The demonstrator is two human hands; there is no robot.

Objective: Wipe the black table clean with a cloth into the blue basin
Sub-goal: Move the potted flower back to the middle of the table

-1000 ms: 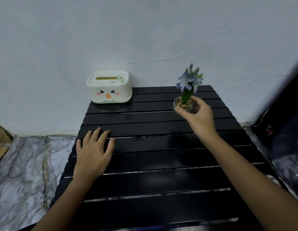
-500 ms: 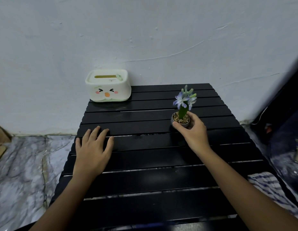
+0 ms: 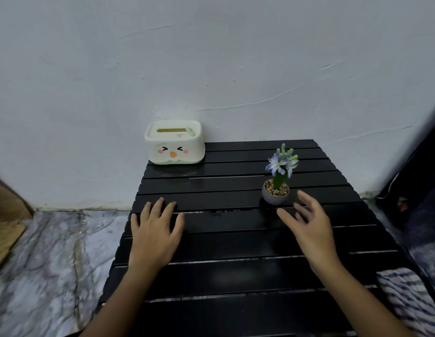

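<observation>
The black slatted table (image 3: 236, 276) fills the lower middle of the view. My left hand (image 3: 154, 235) lies flat on its left side with fingers spread and holds nothing. My right hand (image 3: 310, 229) hovers open just in front of a small grey pot with a purple-flowered plant (image 3: 276, 188), not touching it. A blue-and-white striped cloth (image 3: 406, 297) lies beside the table's right front edge. No blue basin is in view.
A white tissue box with a cartoon face (image 3: 174, 143) stands at the table's back left corner against the white wall. Marbled floor (image 3: 46, 263) lies left of the table. Dark objects (image 3: 420, 195) crowd the right side.
My right hand lowered the potted plant onto the table's right side, let go of it and drew back a little. My left hand stayed flat on the table.
</observation>
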